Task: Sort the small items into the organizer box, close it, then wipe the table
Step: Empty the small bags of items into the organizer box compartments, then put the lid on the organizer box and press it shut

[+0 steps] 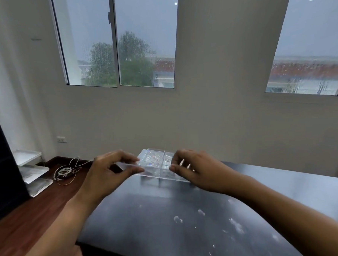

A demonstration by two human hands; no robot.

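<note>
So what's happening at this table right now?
A person holds a clear lid by its ends, left hand and right hand pinching it over the clear organizer box on the dark table. Small shiny items already lie in the compartments. White smudges remain unwiped.

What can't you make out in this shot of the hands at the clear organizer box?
All in the head view:
- Small items in the organizer box: too small and glinting to identify.
- Clear lid: transparent and blurred; its far edge is lost against the box.
- Left hand and right hand: the fingertips cover the lid's ends.
- White smudges on the black table: blurred, so what they are is unclear.
- Stacked trays: contents unreadable.
</note>
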